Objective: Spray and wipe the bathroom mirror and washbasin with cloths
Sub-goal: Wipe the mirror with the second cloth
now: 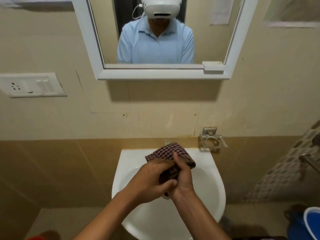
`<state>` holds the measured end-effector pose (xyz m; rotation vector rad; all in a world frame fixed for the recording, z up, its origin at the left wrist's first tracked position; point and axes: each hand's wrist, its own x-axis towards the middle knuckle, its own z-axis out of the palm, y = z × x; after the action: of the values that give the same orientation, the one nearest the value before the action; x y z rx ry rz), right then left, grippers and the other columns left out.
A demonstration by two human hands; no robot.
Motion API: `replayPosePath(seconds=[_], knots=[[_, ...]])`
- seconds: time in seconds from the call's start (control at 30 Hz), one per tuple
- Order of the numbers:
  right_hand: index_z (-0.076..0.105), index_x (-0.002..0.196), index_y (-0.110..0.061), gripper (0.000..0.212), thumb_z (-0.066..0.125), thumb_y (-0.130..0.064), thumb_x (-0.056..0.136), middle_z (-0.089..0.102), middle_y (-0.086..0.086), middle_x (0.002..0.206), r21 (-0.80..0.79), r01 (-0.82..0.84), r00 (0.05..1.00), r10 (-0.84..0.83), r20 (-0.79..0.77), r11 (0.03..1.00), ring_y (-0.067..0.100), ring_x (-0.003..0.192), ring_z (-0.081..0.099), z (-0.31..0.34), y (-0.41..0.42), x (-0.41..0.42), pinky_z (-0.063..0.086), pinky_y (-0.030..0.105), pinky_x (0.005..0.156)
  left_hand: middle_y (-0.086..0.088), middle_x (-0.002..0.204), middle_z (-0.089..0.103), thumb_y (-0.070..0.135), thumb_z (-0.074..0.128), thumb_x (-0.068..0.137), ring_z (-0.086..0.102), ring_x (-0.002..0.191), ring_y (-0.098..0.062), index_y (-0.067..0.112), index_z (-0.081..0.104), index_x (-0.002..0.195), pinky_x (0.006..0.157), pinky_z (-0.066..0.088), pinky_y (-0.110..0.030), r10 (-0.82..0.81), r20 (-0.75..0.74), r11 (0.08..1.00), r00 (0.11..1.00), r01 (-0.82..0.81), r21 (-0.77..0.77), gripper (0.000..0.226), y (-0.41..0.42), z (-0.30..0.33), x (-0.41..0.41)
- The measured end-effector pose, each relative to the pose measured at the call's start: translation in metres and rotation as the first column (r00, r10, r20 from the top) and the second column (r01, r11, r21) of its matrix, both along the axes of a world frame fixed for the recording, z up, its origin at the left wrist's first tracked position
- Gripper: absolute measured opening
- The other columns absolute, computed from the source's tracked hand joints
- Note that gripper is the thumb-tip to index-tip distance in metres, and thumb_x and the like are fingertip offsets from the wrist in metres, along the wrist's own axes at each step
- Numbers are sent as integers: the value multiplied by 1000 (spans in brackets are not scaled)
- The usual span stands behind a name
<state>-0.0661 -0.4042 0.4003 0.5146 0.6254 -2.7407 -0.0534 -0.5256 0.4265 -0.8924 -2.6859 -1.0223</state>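
Hands meet over the white washbasin [206, 184], both clamped on one checked cloth [173, 149]. The left hand [152, 177] curls its fingers over the lower part of the cloth, and the right hand [183, 175] grips it from the other side with the thumb raised along the fabric. The upper end of the cloth fans out above the hands, toward the back rim of the basin, and a small tail shows beneath the wrists. Judging by the grip, the cloth is being wrung, bunched or refolded; which of these, I cannot tell.

The mirror [199, 40] hangs on the wall well above the basin, in a white frame, and its glass reflects the person's light blue shirt clearly. No streaks or spray droplets are plain on it from here, so it may be wiped already, or not yet sprayed; the view does not settle that. The basin bowl looks white and mostly dry, with a faint wet sheen at its left side. No spray bottle is in view. As a judgement, the work stands somewhere in the middle: the cloth is in hand and being readied, and at least one wipe of basin or mirror seems left.

A steel soap holder [213, 141] is fixed to the wall just right of the basin, and a blue bucket [310, 226] stands on the floor at lower right.
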Motion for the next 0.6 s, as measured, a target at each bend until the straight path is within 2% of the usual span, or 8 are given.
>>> replayPosePath(seconds=[0.13,0.23,0.3,0.37,0.4,0.47,0.57,0.6], knots=[[58,126,7,54,58,-28,85,67,27,118,-48,88,989,-93,-113,995,41,108,65,63,-10,-11,50,51,97,5,116,71,45,62,88,64,107,-7,17,67,120,93,52,-29,132,-282,989,950,-105,108,44,-35,61,-27],[63,125,-2,43,55,-25,90,69,21,121,-30,213,940,-213,-266,977,36,114,65,119,-12,-16,49,52,101,-2,115,71,36,64,89,63,109,-13,10,68,116,97,47,-24,272,-547,960,792,-181,216,37,-65,140,-56],[67,122,-8,38,59,-24,89,73,12,116,-3,355,870,-332,-365,935,26,103,72,163,-13,-23,58,45,91,-5,118,68,25,65,89,61,112,-19,6,65,118,99,44,-23,321,-687,946,652,-191,260,34,-81,199,-74],[68,120,-11,46,69,-32,79,73,7,117,8,513,762,-450,-466,859,18,97,73,205,-12,-33,61,34,80,-8,125,63,23,64,90,56,118,-23,5,60,124,104,37,-20,358,-767,934,532,-211,289,38,-91,251,-90],[69,119,-11,59,77,-42,70,72,5,119,12,586,697,-496,-518,810,16,100,72,229,-12,-38,61,32,80,-9,130,60,27,61,92,53,123,-24,5,57,129,107,36,-24,382,-783,924,490,-232,305,43,-94,275,-97],[69,117,-12,78,84,-57,55,71,1,123,34,729,549,-554,-626,683,15,110,67,280,-10,-49,56,35,92,-14,140,53,38,51,94,46,134,-28,5,49,139,114,36,-38,413,-804,907,429,-276,318,56,-98,320,-111],[58,128,-21,57,72,-49,81,58,1,139,41,892,298,-520,-800,449,15,128,54,348,-2,-71,43,34,109,-16,155,37,46,39,93,30,147,-31,5,34,149,119,25,-52,414,-847,882,335,-377,282,70,-102,370,-137],[47,141,-22,66,65,-53,86,48,2,149,52,945,197,-436,-878,322,15,136,46,371,0,-81,39,33,112,-15,160,29,47,36,94,21,151,-29,6,27,153,122,18,-51,418,-857,866,302,-416,277,72,-104,385,-145]])
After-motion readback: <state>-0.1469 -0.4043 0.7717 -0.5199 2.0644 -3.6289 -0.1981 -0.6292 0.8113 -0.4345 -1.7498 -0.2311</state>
